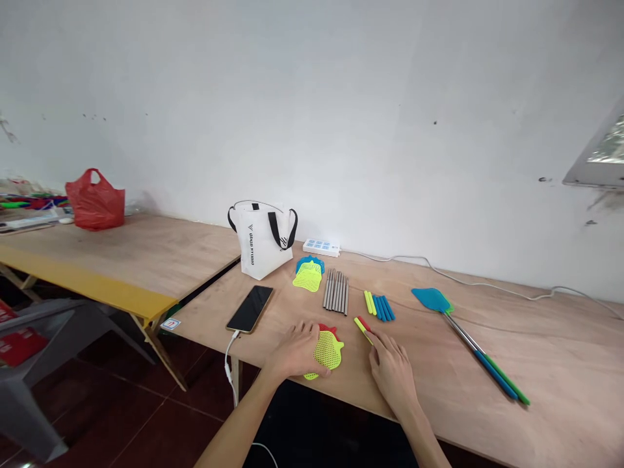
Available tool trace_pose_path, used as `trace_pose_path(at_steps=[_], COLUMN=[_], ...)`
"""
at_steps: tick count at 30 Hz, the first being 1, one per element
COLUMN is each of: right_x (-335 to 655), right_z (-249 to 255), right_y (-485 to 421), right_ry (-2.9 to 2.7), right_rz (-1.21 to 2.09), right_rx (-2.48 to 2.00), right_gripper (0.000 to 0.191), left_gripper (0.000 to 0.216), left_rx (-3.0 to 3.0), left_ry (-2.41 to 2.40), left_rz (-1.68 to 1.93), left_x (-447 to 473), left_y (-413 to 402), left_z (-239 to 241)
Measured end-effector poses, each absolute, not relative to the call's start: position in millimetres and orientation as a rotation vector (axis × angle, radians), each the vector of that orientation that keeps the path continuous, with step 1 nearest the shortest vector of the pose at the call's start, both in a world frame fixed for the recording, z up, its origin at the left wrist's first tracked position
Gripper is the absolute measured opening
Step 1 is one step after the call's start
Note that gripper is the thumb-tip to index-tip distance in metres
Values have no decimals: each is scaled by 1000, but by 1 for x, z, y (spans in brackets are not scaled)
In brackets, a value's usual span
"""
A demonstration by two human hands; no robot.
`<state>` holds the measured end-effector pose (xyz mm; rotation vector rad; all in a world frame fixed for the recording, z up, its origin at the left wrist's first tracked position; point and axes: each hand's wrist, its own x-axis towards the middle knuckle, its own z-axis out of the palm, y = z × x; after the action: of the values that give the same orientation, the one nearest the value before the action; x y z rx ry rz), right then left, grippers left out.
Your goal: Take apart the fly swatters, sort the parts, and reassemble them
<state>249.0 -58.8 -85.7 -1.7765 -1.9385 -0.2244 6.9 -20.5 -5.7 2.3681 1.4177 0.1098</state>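
My left hand point(303, 351) is curved over the left side of a yellow-green fly swatter head point(329, 351), its thumb at the near edge. A red fly swatter head point(329, 330) lies partly hidden underneath. My right hand point(392, 364) has its fingers closed around the near ends of a yellow handle tube point(361, 325) and a red handle tube point(364, 322), both low over the table. Beyond my hands, yellow tubes point(370, 303) and several blue tubes point(384, 309) lie beside a row of metal rods point(336, 292). Farther back, a yellow-green swatter head point(308, 277) overlaps blue ones point(311, 261).
Two assembled fly swatters, blue point(431, 299) and green point(519, 389), lie at right. On the left are a phone point(250, 309) with a cable and a white bag point(263, 247). A power strip point(320, 247) sits against the wall. Another table point(160, 247) carries a red bag point(95, 201).
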Motion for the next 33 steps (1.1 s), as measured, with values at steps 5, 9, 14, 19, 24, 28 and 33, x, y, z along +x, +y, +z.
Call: trace_pose_path(at_steps=[5,9,14,19,24,28,33], right_x=[250,251,254,265,297,331,344], right_z=[-87,-89,-92,-89,-91,-101,-109], right_y=[-58,-56,-52,-50,-48,-44,-41], right_ry=[-1940,-1935,-1895,-1891,-1844,-1726,-1690], right_rz=[-242,-247,-171,-88,-114,-158,-164], right_rx=[-1782,-1774,-1715,-1727,-1871,-1968,-1972], right_gripper=[49,46,45,48,49,46,37], left_gripper=[83,81,79,68,66,66,64], left_rx=[2394,2434,2406,2390,2431,2429,2452], left_ry=[1421,1366,1364,1454,1400,1398,1368], left_rz=[96,89,135,107,142,175,210], left_x=[9,8,7,10,15,17,12], left_y=[-21,-15,-15,-24,-19,-12,-6], left_z=[-8,-12,-9,-7,-15,-20,-25])
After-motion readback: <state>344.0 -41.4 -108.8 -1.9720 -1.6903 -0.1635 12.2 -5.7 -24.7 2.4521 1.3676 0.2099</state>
